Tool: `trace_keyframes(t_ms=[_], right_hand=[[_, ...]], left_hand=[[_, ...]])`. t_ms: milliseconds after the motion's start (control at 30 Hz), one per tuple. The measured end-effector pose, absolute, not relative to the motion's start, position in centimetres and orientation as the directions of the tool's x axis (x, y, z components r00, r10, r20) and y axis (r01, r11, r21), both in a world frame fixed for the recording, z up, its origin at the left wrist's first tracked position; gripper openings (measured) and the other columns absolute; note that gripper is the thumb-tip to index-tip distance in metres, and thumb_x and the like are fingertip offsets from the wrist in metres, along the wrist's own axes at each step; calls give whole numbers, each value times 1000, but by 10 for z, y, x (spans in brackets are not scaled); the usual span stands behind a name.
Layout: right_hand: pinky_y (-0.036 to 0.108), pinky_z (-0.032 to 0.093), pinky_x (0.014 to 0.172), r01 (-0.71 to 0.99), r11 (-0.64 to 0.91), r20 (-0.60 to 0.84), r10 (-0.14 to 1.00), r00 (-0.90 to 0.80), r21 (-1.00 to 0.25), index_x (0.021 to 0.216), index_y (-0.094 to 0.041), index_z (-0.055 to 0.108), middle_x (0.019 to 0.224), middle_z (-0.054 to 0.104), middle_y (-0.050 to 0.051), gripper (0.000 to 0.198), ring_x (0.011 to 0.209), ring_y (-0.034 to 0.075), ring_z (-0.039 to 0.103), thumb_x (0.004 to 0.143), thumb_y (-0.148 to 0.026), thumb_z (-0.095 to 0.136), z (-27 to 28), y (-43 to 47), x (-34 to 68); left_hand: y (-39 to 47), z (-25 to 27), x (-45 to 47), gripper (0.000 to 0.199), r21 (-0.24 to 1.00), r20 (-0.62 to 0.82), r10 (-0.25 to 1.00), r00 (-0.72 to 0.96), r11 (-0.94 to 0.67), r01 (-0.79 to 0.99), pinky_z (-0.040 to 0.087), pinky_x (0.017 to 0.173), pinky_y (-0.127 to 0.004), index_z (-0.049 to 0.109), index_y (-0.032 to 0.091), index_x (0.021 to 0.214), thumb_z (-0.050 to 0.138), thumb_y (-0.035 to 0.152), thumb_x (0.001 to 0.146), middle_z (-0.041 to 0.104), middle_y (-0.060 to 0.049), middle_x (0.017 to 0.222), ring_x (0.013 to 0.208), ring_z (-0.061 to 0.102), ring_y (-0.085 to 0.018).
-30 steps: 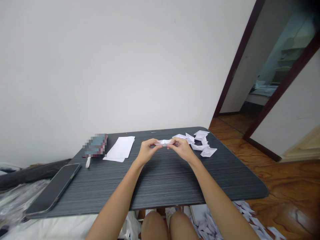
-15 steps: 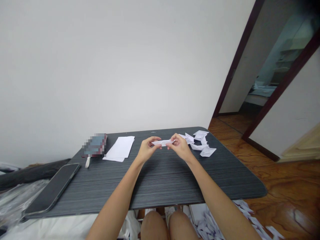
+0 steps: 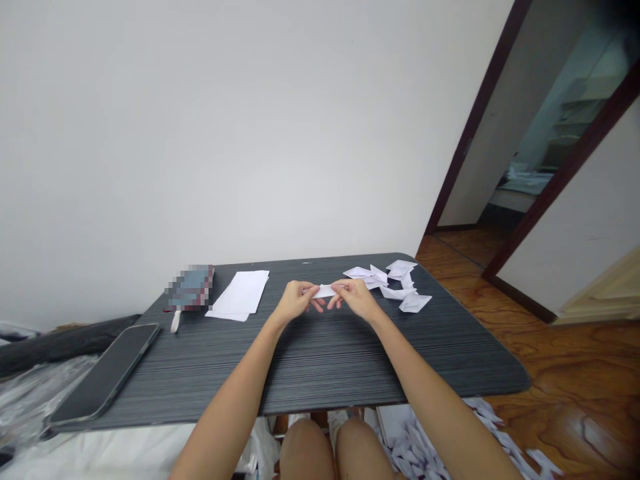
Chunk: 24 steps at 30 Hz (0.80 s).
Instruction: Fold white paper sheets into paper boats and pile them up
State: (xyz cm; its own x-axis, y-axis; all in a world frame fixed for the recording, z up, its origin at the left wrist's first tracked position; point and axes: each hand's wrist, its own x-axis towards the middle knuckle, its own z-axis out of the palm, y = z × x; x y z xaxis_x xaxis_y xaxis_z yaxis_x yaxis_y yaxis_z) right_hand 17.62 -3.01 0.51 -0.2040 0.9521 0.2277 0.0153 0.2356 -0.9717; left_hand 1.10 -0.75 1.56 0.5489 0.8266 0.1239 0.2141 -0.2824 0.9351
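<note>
A narrow folded piece of white paper (image 3: 326,291) is stretched between my two hands, just above the dark table (image 3: 330,360). My left hand (image 3: 299,300) pinches its left end between thumb and fingers. The right end is pinched by my right hand (image 3: 354,297), whose lower fingers hang loosely below the paper. Both ends are partly hidden by the fingers. To the right of my right hand lie several folded white paper boats (image 3: 416,303). Sheets of plain white paper (image 3: 245,293) lie to the left of my left hand.
A phone (image 3: 105,373) lies at the table's left edge. Behind it is a blurred dark red-edged object (image 3: 190,290) with a white strap (image 3: 175,322). More folded papers (image 3: 415,447) are heaped below the table on the right. A white wall (image 3: 250,133) stands behind the table.
The folded paper has turned in my hands and shows a narrower band. My fingers have shifted below it, with the thumbs now on top. The table items have not moved.
</note>
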Motion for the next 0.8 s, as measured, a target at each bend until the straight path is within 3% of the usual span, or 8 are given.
trace_keyframes(t_ms=[200, 333, 400, 600, 700, 800], right_hand=[[21, 39, 40, -11, 149, 146, 950, -274, -989, 69, -10, 53, 55, 65, 9, 38, 46, 15, 59, 71, -47, 47, 3, -29, 182], [21, 37, 40, -12, 181, 181, 973, -141, -983, 66, -12, 52, 49, 62, 6, 36, 44, 13, 56, 72, -47, 46, 6, -29, 190], [21, 35, 41, 17, 236, 234, 968, -90, -972, 67, -11, 54, 47, 61, 5, 35, 38, 10, 50, 73, -45, 47, 7, -29, 191], [22, 35, 43, 108, 291, 281, 954, -101, -950, 87, -8, 60, 43, 54, -1, 38, 39, 8, 43, 70, -40, 51, 1, -25, 185], [22, 36, 44, 114, 290, 280, 955, -97, -950, 90, -7, 60, 44, 54, -1, 38, 40, 8, 44, 71, -38, 50, -2, -23, 185], [22, 37, 46, 132, 300, 286, 951, -117, -945, 90, -8, 61, 46, 55, -1, 36, 42, 9, 46, 71, -36, 50, -5, -22, 185]], left_hand=[[-2, 9, 1, 35, 972, 57, 798, 599, -181, 150, 24, 27, -14, 42, 11, 70, 36, 44, 80, 59, -6, 45, 27, 49, -10], [6, 5, -8, 37, 962, 149, 882, 446, -234, 141, 22, 27, -14, 42, 12, 72, 31, 45, 82, 58, -4, 44, 23, 44, -8], [8, 3, -8, 38, 960, 177, 906, 384, -245, 136, 23, 27, -14, 44, 10, 75, 31, 45, 82, 58, -3, 45, 24, 44, -7], [1, 5, 4, 50, 978, 150, 878, 455, -198, 60, 31, 30, -17, 49, 5, 90, 29, 50, 81, 59, -5, 50, 31, 50, -10], [-2, 9, 5, 49, 979, 185, 875, 447, -201, -12, 37, 35, -19, 50, 5, 89, 32, 50, 79, 59, -6, 55, 37, 54, -11], [-1, 6, 4, 40, 975, 184, 863, 471, -221, 24, 39, 36, -20, 52, 7, 83, 46, 46, 75, 59, -5, 56, 38, 54, -11]])
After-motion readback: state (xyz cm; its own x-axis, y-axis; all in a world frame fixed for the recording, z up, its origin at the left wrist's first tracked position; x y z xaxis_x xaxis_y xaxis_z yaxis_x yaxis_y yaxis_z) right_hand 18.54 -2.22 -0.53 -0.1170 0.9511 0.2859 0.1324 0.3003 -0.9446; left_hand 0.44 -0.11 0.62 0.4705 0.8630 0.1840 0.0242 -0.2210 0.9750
